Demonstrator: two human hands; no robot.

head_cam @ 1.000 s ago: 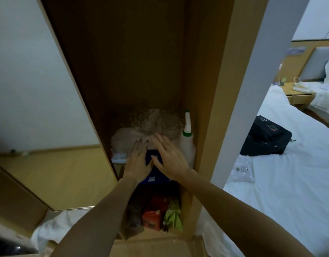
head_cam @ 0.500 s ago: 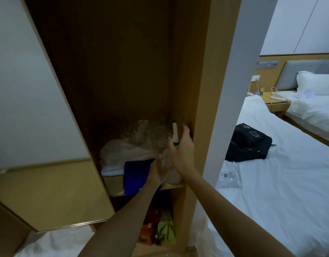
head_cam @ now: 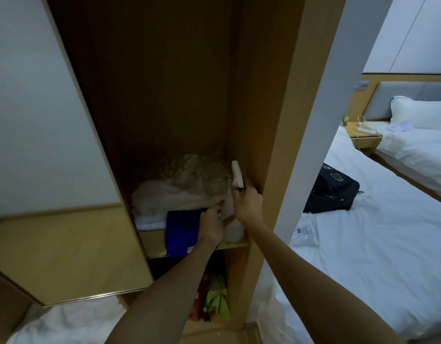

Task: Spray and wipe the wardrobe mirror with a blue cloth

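**A:** Where are the hands?

**B:** Both reach into an open wardrobe, at its shelf (head_cam: pixel 149 242). The right hand (head_cam: pixel 246 204) is wrapped around the neck of a white spray bottle (head_cam: pixel 235 232) standing at the shelf's right end. The left hand (head_cam: pixel 212 225), fingers curled, grips the blue cloth (head_cam: pixel 182 232).

**A:** And the cloth?

**B:** It lies on the shelf, just left of the bottle, its front edge hanging over. The mirror door (head_cam: pixel 40 145) stands left of the shelf.

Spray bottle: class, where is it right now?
In the head view, the spray bottle stands at the right end of the wardrobe shelf, gripped at the neck by the right hand, beside the blue cloth.
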